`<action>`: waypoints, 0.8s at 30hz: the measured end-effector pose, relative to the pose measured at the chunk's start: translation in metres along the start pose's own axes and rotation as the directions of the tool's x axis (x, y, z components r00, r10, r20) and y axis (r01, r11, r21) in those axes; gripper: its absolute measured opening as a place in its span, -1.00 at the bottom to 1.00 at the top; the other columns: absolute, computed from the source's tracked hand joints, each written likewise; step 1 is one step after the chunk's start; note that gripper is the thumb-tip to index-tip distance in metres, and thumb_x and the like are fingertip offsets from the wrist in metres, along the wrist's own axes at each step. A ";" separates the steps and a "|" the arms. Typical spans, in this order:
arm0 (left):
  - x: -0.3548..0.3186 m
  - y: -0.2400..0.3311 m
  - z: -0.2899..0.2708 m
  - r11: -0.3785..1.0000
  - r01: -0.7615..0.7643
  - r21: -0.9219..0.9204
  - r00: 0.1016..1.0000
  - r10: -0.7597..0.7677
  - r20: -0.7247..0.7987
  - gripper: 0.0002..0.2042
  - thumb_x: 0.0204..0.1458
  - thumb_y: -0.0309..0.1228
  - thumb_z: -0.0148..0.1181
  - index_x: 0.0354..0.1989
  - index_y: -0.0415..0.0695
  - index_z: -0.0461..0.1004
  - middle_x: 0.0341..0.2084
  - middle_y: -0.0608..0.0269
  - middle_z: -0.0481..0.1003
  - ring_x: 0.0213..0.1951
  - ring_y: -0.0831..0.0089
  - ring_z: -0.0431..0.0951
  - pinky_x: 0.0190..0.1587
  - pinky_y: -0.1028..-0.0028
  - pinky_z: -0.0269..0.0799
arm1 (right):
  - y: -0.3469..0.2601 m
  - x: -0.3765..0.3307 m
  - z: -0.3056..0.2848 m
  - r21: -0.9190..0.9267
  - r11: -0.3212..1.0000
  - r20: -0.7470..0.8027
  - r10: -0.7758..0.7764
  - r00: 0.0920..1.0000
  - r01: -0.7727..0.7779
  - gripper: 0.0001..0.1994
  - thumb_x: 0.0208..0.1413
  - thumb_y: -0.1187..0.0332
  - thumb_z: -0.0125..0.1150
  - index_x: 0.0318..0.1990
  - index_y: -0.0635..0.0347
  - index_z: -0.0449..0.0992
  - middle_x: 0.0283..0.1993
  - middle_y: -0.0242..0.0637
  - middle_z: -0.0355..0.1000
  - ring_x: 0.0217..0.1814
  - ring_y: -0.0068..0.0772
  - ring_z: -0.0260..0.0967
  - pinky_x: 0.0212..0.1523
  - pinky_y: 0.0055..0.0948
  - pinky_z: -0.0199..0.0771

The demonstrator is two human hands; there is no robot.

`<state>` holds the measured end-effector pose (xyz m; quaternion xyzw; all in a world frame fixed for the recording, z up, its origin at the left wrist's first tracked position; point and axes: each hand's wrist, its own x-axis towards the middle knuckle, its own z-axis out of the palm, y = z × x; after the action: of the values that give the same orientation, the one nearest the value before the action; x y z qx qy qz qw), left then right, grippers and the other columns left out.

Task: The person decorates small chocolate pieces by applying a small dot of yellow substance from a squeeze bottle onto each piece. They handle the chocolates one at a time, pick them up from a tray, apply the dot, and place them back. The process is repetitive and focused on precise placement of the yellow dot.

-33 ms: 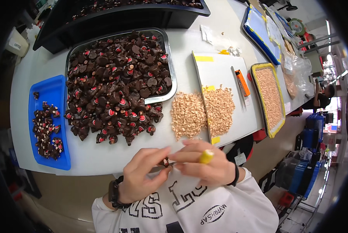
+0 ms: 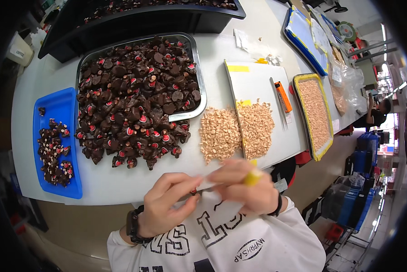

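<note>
My left hand (image 2: 169, 197) pinches a small dark brown piece with a red spot (image 2: 193, 191) between thumb and fingers, just past the table's front edge. Facing it, my right hand (image 2: 246, 186) is smeared by motion, with a yellow cover (image 2: 253, 177) round one finger. Its fingertips are too blurred to show whether they hold anything. Beyond my hands, a heap of small beige bits (image 2: 219, 136) lies partly on the table and partly on a white board (image 2: 262, 77). To the left, many dark brown pieces (image 2: 135, 104) with red-and-white spots overflow a metal tray (image 2: 202, 90).
A blue tray (image 2: 76, 181) with a few bit-covered dark pieces stands at the left. Behind is a large black bin (image 2: 203, 20). An orange-handled tool (image 2: 283, 96) and tweezers (image 2: 278, 102) lie on the board. Further right stands a yellow-edged tray (image 2: 319, 154) of beige bits.
My right hand has shifted slightly right and away from the left hand's piece. The left hand stays in place, still pinching the dark brown piece.
</note>
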<state>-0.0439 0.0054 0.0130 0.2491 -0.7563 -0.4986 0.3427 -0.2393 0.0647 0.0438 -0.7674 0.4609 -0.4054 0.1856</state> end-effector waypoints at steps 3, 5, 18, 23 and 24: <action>-0.001 -0.001 0.000 0.999 0.012 -0.042 1.000 -0.011 0.017 -0.67 -0.33 -0.70 0.27 -0.28 -0.25 0.48 -0.37 0.13 0.42 -0.44 0.46 0.50 -0.40 0.57 0.46 | 0.009 -0.001 -0.018 -0.080 0.972 -0.272 0.194 0.943 -0.223 -0.72 -0.33 0.70 0.24 -0.47 0.16 0.32 -0.33 -0.20 0.45 -0.41 -0.25 0.34 -0.19 -0.30 0.30; -0.002 -0.002 -0.001 0.999 0.018 -0.050 1.000 -0.017 0.025 -0.67 -0.34 -0.69 0.28 -0.29 -0.24 0.49 -0.37 0.13 0.42 -0.45 0.47 0.50 -0.41 0.58 0.45 | 0.017 0.005 -0.031 -0.240 0.934 -0.227 0.212 0.951 -0.266 -0.70 -0.32 0.68 0.24 -0.43 0.14 0.31 -0.35 -0.24 0.45 -0.38 -0.25 0.34 -0.17 -0.33 0.27; -0.002 -0.008 -0.006 0.996 0.029 -0.085 1.000 -0.028 0.009 -0.68 -0.28 -0.62 0.29 -0.24 -0.22 0.48 -0.35 0.15 0.42 -0.43 0.44 0.47 -0.40 0.54 0.45 | 0.056 0.026 -0.034 -0.446 0.890 0.116 0.166 0.979 -0.099 -0.65 -0.43 0.49 0.29 -0.36 0.09 0.34 -0.47 -0.31 0.29 -0.33 -0.13 0.18 -0.20 -0.26 0.18; 0.002 -0.012 -0.008 0.993 0.038 -0.109 0.999 -0.036 0.020 -0.68 -0.28 -0.62 0.29 -0.24 -0.22 0.48 -0.35 0.15 0.43 -0.43 0.44 0.48 -0.39 0.53 0.45 | 0.057 0.028 -0.035 -0.438 0.891 0.148 0.208 0.967 -0.125 -0.66 -0.45 0.49 0.29 -0.38 0.11 0.35 -0.44 -0.30 0.30 -0.30 -0.11 0.17 -0.20 -0.24 0.18; 0.002 -0.013 -0.008 0.993 0.041 -0.107 0.999 -0.039 0.023 -0.68 -0.28 -0.62 0.29 -0.24 -0.22 0.48 -0.35 0.16 0.43 -0.43 0.44 0.48 -0.39 0.53 0.45 | 0.058 0.028 -0.035 -0.440 0.891 0.156 0.200 0.967 -0.113 -0.66 -0.44 0.50 0.29 -0.38 0.11 0.35 -0.43 -0.29 0.30 -0.30 -0.11 0.17 -0.20 -0.24 0.18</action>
<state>-0.0387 -0.0059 0.0037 0.2398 -0.7267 -0.5481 0.3376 -0.2926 0.0147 0.0398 -0.7856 0.5785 -0.2002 0.0897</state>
